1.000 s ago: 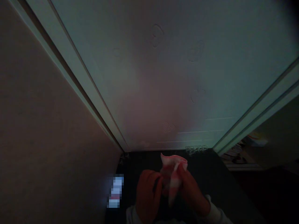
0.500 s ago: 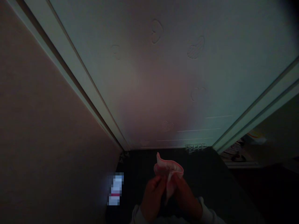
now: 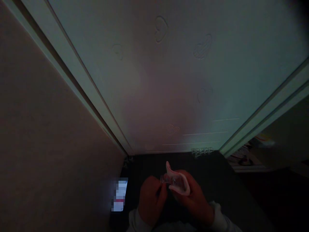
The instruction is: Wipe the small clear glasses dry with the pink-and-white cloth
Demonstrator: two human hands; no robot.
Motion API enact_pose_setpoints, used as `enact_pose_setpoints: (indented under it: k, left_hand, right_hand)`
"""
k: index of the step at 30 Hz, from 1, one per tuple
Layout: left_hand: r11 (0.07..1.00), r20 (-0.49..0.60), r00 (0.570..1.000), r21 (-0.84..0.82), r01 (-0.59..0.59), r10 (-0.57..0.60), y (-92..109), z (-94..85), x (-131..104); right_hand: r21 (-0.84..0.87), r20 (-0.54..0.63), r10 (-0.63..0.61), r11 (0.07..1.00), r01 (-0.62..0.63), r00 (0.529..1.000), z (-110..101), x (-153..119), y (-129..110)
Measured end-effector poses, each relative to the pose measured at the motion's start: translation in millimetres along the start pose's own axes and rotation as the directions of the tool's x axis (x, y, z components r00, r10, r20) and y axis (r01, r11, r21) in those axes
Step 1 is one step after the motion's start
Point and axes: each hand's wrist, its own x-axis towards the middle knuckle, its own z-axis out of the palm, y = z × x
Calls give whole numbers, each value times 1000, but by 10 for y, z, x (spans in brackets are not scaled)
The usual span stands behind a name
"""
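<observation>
We're fiddling, seemingly: left hand (image 3: 151, 200) pinches clear piece (image 3: 166, 178), nine o'clock of pink cloth (image 3: 186, 188) right hand (image 3: 196, 197) cups (dim!); steadiness wanted next.

Left hand (image 3: 151, 201), 6 o'clock: bare to the wrist. Right hand (image 3: 196, 199), 5 o'clock: likewise bare. Left sleeve (image 3: 138, 221), low at 6: pale, greyish in dim light, ends at wrist. Right sleeve (image 3: 222, 219), near 5: same pale tone, bunched at cuff. Pale cloth (image 3: 178, 227) at frame edge, between 5 and 6; weave too dark to read.
</observation>
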Motion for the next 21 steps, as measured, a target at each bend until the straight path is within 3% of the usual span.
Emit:
enact_pose_setpoints:
  k: [4,9,16,21]
  left_hand:
    - [972,-23,983,155,-178,183,-4,-54,20]
    - [971,-2,974,78,-226,226,87,-145,54]
    - [968,-4,999,-249,41,-43,116,-169,44]
    - [847,202,936,-401,348,-289,64,-160,4]
  right_hand:
    - [-171,-57,-87,982,76,995,-34,-41,71]
    - [-185,19,-115,976,117,993,-48,-48,19]
    - [-109,50,-10,994,15,999,-55,-52,-25]
    - [6,22,50,999,-50,998,-48,-96,12]
